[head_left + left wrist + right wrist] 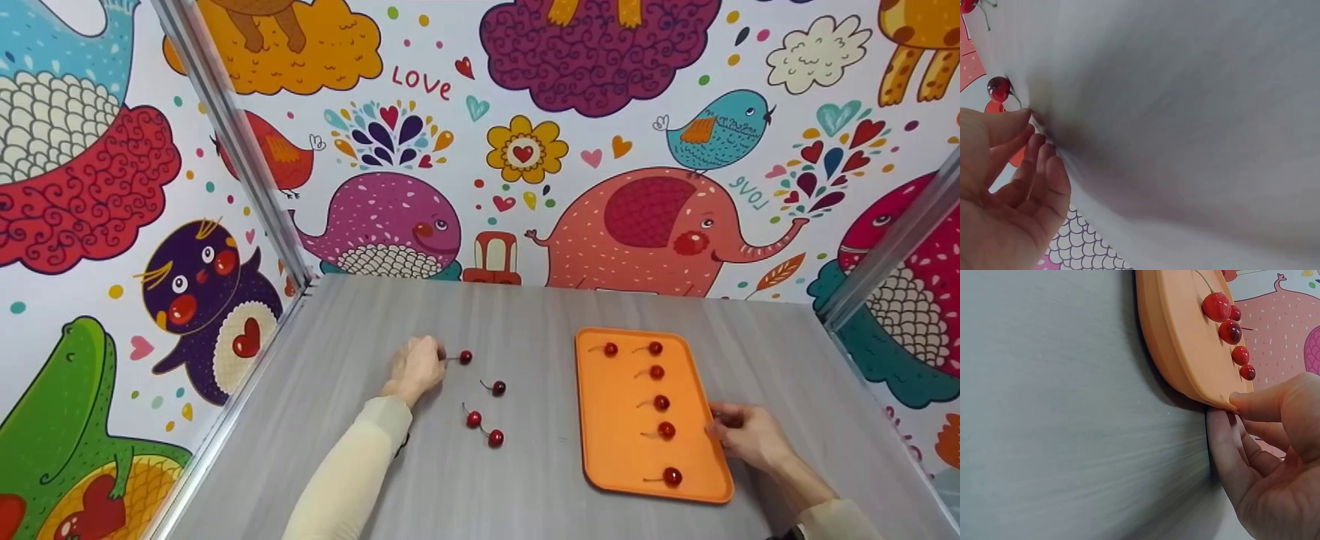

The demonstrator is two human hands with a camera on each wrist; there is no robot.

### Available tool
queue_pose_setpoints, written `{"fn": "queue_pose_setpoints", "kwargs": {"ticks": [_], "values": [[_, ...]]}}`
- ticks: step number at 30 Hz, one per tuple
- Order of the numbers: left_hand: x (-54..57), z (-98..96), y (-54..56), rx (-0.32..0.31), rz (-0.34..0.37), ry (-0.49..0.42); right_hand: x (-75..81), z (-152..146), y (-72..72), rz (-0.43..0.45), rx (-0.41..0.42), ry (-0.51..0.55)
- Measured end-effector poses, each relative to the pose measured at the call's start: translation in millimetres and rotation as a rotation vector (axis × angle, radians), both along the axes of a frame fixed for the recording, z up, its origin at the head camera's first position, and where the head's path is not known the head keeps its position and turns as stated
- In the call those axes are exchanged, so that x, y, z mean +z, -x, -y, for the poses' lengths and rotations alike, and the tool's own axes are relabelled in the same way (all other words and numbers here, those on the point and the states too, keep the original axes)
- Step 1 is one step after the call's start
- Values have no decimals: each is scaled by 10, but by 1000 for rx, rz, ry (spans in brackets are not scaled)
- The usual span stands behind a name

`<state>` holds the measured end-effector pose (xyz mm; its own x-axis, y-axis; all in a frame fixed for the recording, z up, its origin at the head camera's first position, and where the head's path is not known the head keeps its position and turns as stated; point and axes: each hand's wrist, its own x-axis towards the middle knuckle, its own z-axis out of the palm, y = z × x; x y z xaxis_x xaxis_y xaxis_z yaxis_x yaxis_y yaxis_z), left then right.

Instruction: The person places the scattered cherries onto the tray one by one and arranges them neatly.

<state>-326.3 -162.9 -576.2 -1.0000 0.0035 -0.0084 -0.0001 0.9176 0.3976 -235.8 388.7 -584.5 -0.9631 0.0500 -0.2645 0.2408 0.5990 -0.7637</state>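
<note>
My left hand [418, 367] is low over the table on the left, thumb and index fingertip pinching the stem end of a dark red cherry [466, 357]. In the left wrist view that cherry [999, 89] lies just beyond the thumb, its green stem running to the fingertips. My right hand [754, 435] grips the right rim of an orange tray [619, 420]. The right wrist view has the thumb on top of the rim and the fingers [1227, 444] beneath it. Several cherries lie in the tray, most in a column along its right side, such as one cherry [672, 477] near the front.
Three more cherries lie loose near my left hand: a dark cherry [498, 388], a red cherry [473, 419] and another cherry [496, 438] close to it. The grey table [525, 487] meets printed walls [517, 90] at the back and sides, with metal corner posts.
</note>
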Motion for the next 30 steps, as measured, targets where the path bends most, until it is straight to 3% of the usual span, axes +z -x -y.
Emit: {"fn": "queue_pose_setpoints", "kwargs": {"ticks": [17,28,29,30], "values": [[-62,-31,-47,14,-85,-95,-2,1,4,3,9,-2],[17,-83,-98,-11,-229,-215,2,27,-12,-2,1,-27],[-69,-53,-44,-28,-247,-234,5,29,-9,-1,1,-30],[-51,-73,-51,-27,-247,-250,7,32,-8,1,-4,-32]]}}
